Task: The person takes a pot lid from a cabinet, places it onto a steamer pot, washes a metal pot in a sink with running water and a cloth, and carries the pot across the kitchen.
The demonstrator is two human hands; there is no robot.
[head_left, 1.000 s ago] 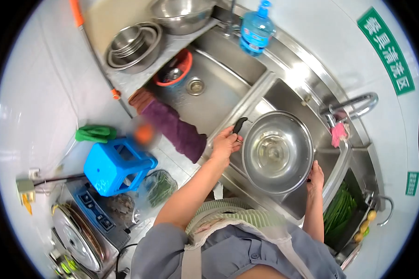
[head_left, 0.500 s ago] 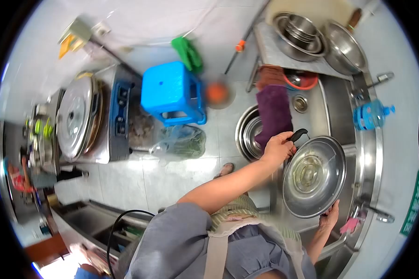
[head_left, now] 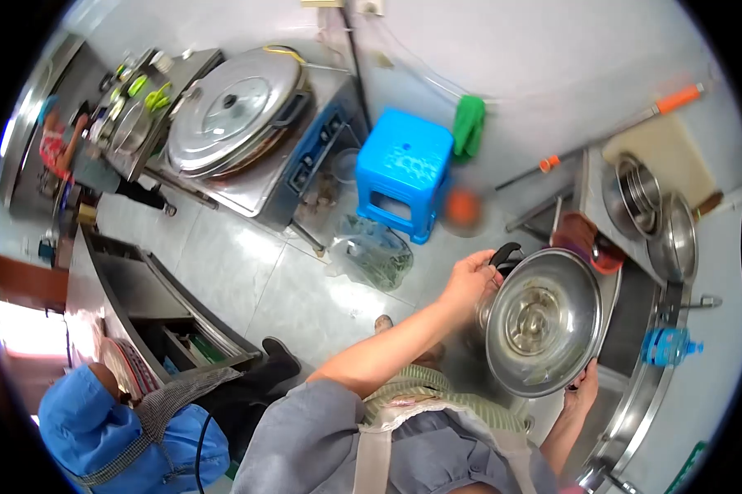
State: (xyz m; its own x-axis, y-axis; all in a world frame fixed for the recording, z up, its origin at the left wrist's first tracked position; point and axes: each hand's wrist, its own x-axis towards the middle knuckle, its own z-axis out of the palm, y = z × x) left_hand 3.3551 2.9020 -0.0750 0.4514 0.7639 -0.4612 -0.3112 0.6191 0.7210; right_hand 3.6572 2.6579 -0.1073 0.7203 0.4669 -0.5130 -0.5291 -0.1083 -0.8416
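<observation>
In front of me I hold a wide, round, shiny metal pan (head_left: 544, 321), tilted, with rings at the middle of its bottom. My left hand (head_left: 475, 280) is closed at its upper left edge, by a black side handle (head_left: 505, 253). My right hand (head_left: 582, 389) grips the lower right rim, its fingers partly hidden. The metal sink (head_left: 614, 387) lies under and beyond the pan. The pan covers most of a dark purple cloth (head_left: 575, 232).
Metal bowls (head_left: 634, 193) stand on a side table at upper right. A blue stool (head_left: 404, 156), a plastic bag of greens (head_left: 375, 253) and a lidded stove pan (head_left: 235, 107) are to the left. A person in blue (head_left: 132, 428) is close at lower left; another person (head_left: 66, 148) stands farther off.
My view has turned left, so the stove and stool appear farther right. The person in blue now shows much more. Both hands still hold the pan, which now covers more of the purple cloth.
</observation>
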